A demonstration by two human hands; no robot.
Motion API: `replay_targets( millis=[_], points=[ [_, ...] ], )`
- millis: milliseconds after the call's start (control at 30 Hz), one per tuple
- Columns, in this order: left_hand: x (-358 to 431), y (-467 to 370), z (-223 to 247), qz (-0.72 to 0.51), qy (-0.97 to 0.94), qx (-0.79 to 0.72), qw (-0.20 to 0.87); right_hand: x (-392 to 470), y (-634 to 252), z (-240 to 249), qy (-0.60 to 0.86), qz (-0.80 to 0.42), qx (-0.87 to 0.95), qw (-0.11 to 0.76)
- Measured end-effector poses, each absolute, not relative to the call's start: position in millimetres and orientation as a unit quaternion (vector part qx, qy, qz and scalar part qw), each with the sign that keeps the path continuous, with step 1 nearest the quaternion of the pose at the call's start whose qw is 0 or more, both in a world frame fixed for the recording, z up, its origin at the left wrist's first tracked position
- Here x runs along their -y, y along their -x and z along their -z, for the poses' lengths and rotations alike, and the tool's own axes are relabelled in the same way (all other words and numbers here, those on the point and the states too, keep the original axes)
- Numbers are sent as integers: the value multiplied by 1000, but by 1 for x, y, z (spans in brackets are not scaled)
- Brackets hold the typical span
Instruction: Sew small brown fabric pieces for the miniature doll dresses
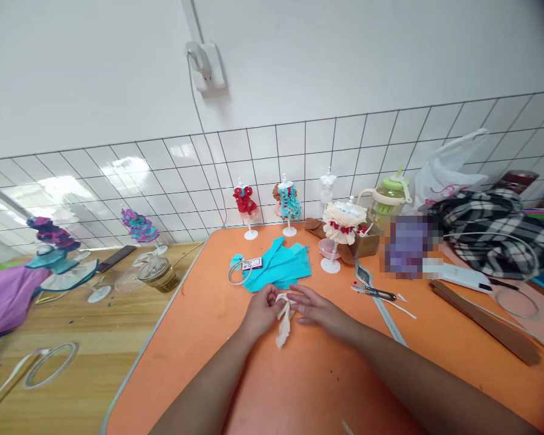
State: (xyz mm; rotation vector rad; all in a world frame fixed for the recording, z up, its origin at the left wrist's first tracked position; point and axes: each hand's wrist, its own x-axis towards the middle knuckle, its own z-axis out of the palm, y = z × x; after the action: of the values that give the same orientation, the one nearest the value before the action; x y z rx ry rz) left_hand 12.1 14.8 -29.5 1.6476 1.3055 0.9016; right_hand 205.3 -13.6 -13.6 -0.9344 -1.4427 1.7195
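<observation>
A crumpled cream strip (284,329), like crepe paper, hangs between my hands above the orange table. My left hand (262,311) is closed on its upper end, fingers curled. From the other side my right hand (315,308) reaches in with its fingers stretched out and apart; the fingertips are at the strip's edge, and I cannot tell whether they touch it. Just beyond lie turquoise paper sheets (281,266), a roll of tape (240,273) and a small red-and-white box (252,264). To the right stands a mini dress form in a cream ruffled dress (342,225).
Thread snips (374,292) lie right of my hands, near a brown folded strip (485,323) and a white phone-like device (462,277). Dressed mini forms, one in red (245,202), line the tiled wall. A lidded cup (158,273) stands on the wooden table (118,326) at left.
</observation>
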Motion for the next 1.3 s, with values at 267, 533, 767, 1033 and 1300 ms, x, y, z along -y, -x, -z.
replay_targets(
  millis=[267, 533, 767, 1033, 1300],
  points=[
    [-25, 17, 22, -364, -691, -439, 445, -32, -174, 9, 487, -315, 767, 275],
    [-65, 101, 26, -293, -709, -632, 115, -68, -150, -19, 471, -422, 738, 238],
    [-78, 109, 35, -394, -601, -683, 130, -107, -82, -10, 446, -505, 565, 476],
    [-74, 122, 25, -421, -611, -657, 133, -86, -24, 29, 422, -391, 739, 351],
    [-72, 116, 26, -179, -744, -639, 74, -79, -87, 17, 464, -103, 848, 234]
  ],
)
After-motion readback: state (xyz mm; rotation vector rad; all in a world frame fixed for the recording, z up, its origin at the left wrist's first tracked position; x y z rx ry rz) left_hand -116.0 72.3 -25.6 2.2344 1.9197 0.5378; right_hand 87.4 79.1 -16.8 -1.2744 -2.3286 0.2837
